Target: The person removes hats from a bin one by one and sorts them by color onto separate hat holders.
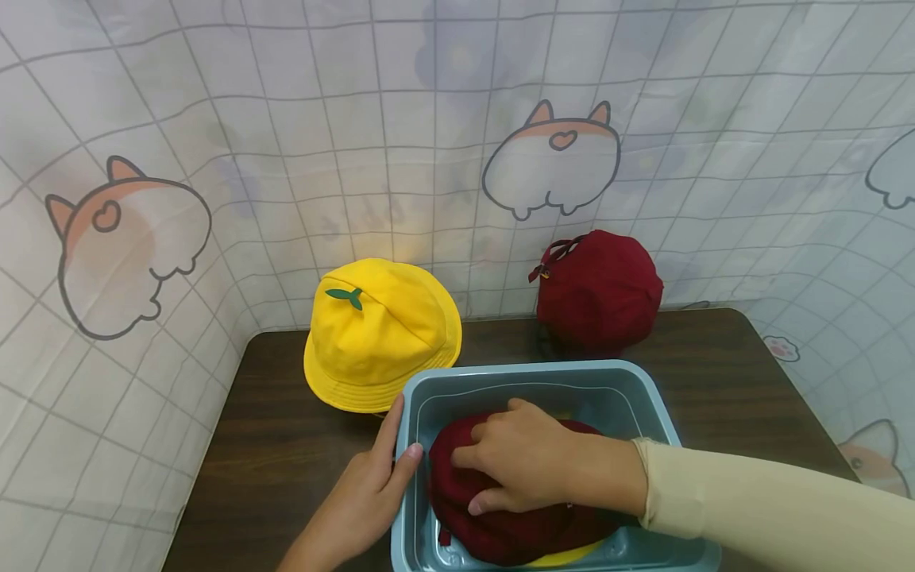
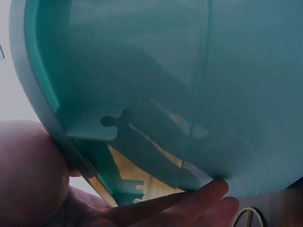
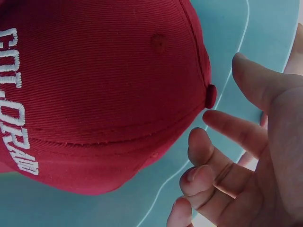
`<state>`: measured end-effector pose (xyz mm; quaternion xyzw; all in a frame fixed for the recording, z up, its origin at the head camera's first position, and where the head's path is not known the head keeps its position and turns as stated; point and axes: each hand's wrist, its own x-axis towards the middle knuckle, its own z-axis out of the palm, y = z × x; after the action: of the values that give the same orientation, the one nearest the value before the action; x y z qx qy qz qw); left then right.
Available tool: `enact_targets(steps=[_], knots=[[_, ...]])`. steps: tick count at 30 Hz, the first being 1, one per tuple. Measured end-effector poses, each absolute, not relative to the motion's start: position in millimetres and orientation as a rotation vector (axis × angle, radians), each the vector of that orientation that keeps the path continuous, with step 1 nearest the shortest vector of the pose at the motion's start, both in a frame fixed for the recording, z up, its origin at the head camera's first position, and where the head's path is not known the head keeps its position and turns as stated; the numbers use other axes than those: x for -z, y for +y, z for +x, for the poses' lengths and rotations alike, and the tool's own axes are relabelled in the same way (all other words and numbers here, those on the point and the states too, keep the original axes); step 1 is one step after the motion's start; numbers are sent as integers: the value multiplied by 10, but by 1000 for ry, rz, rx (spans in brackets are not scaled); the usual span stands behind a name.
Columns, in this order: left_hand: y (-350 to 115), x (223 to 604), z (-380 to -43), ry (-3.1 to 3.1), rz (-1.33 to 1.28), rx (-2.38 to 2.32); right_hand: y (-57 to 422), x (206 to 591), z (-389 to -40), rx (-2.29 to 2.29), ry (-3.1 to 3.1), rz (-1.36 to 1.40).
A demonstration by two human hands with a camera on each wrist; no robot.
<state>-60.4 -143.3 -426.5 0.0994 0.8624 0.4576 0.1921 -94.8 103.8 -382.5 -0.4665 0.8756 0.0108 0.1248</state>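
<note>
My left hand [image 1: 364, 492] holds the left wall of a light blue plastic bin [image 1: 529, 368], thumb over the rim and fingers along the outside. Inside the bin lies a dark red baseball cap [image 1: 525, 536], its crown up. The right wrist view shows white embroidered lettering [image 3: 18, 101] on its front and a button on top. My right hand [image 1: 529, 459] is over the cap, fingers spread and loosely bent, fingertips close to the button. A yellow edge [image 1: 568, 555] shows under the cap; the rest of that item is hidden.
Behind the bin on the left stands a yellow bucket hat [image 1: 382, 330] with a green sprout. Another dark red cap [image 1: 599, 290], its strap and buckle showing, stands at the back right. The dark wooden table [image 1: 250, 453] meets a printed cloth backdrop [image 1: 457, 159].
</note>
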Motion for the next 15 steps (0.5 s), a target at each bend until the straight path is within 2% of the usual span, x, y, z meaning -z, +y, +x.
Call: enact_targets(steps=[15], knots=[[-1415,4315,-590,2402,239,-1316,1028,3920,-963,-104,2576,-1450]])
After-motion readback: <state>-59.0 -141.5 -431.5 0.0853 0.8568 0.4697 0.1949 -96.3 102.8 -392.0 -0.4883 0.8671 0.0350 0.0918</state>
